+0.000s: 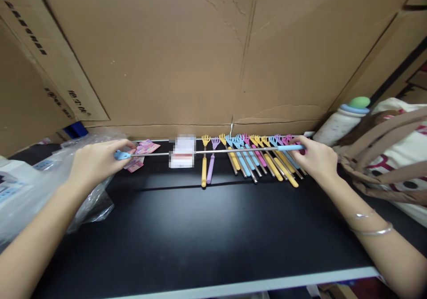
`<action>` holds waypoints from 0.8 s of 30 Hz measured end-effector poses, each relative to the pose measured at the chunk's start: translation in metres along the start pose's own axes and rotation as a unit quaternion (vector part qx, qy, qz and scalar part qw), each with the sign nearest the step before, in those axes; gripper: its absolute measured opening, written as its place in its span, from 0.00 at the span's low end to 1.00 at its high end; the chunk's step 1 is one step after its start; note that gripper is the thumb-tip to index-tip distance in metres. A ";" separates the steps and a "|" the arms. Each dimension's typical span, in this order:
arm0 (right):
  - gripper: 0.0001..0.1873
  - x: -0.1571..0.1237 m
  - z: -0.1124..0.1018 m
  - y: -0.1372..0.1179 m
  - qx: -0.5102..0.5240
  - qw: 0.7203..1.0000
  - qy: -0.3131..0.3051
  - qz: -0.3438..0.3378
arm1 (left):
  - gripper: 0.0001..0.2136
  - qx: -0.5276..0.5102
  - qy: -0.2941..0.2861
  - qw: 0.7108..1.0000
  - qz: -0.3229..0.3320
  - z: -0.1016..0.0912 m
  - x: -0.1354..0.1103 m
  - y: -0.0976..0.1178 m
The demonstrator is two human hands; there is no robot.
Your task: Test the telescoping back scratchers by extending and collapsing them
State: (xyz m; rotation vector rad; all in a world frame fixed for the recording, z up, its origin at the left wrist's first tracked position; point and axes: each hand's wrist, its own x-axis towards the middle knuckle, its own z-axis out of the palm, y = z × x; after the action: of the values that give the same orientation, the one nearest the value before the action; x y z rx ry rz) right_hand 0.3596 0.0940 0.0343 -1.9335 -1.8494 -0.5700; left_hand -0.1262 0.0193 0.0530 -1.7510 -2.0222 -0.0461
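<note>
I hold a blue telescopic back scratcher [213, 151] stretched out level above the black table [200, 232]. My left hand [96, 161] is closed on its blue claw end at the left. My right hand [315, 157] pinches its blue handle at the right. The thin metal rod runs between them. Under the rod lies a row of several folded back scratchers [253, 159] in yellow, blue, pink and purple, claws toward the cardboard wall.
A cardboard wall [213, 54] stands behind the table. Pink cards [143, 150] and a small white stack [183, 152] lie at the back. Clear plastic bags [50, 174] lie at the left. A bottle [340, 121] and a cloth bag [393, 157] stand at the right.
</note>
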 end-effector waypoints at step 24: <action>0.09 -0.033 0.001 -0.045 0.014 0.958 0.095 -0.271 | 0.10 -0.147 0.060 0.982 0.106 0.007 -0.023 0.057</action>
State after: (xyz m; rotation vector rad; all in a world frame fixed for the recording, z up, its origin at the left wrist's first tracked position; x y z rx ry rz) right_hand 0.3130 0.0684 0.0155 -1.2826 -2.2380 -0.8529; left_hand -0.0723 0.0113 0.0233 -2.0795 -1.8046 -0.3912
